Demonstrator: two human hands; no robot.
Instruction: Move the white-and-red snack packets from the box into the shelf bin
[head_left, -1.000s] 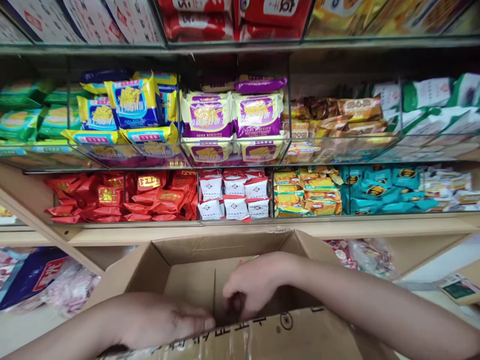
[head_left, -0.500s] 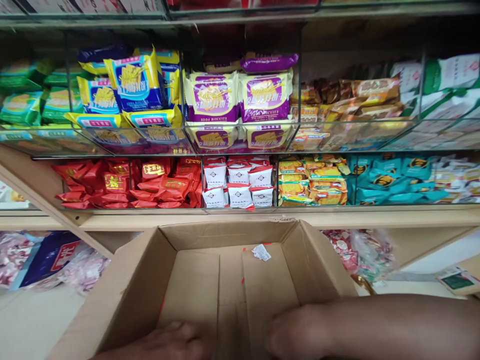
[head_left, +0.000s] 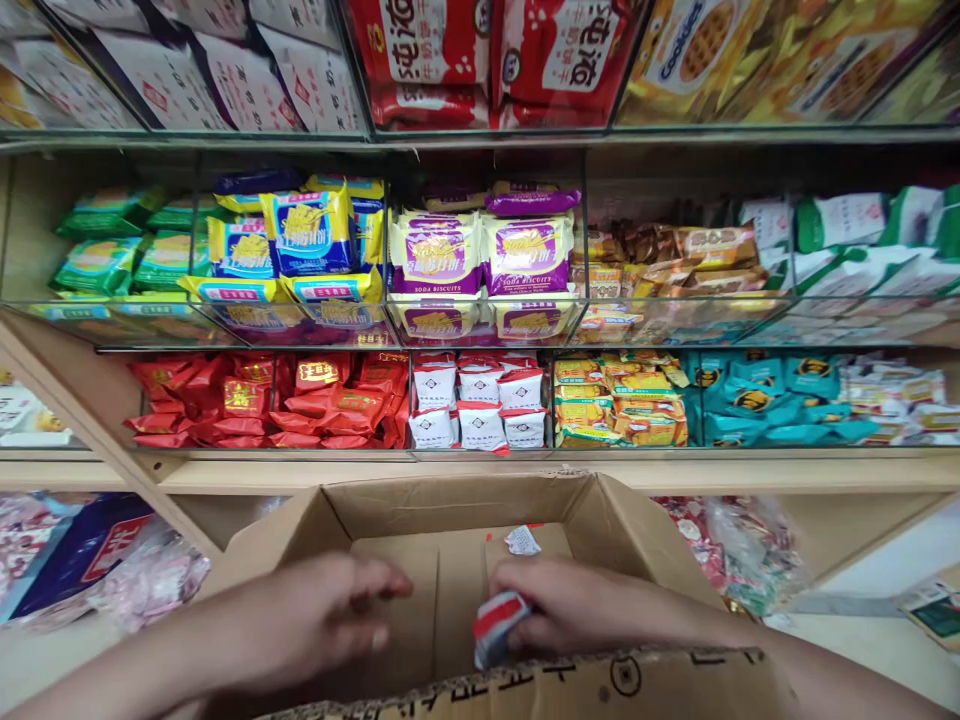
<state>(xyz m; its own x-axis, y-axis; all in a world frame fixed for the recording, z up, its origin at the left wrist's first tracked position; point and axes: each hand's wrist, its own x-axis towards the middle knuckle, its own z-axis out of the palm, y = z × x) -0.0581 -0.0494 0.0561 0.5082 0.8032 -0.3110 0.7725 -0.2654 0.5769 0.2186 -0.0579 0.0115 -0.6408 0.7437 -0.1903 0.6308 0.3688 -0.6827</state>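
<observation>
A cardboard box (head_left: 457, 505) with raised flaps stands in front of the shelves. My right hand (head_left: 551, 605) is closed round a small red and white snack packet (head_left: 498, 625) above the box's inside. To its left, my left hand (head_left: 337, 610) is slightly blurred, its fingers apart and nothing in them. A second small white packet or scrap (head_left: 523, 540) lies on the box floor at the far end. The near flap (head_left: 555, 690), printed with dark marks, hides part of the inside.
Shelf compartments hold red packets (head_left: 247, 395), white packets with red ends (head_left: 480, 385), yellow packets (head_left: 622, 400) and teal packets (head_left: 765, 390). Above them are purple soda biscuits (head_left: 525, 250) and blue-yellow biscuit packs (head_left: 307, 235). Bagged goods lie below, left (head_left: 105, 550) and right (head_left: 742, 550).
Both hands have risen from low in the box, and the right one now shows a packet in its grip. The view has tilted up, and the near flap has come into sight.
</observation>
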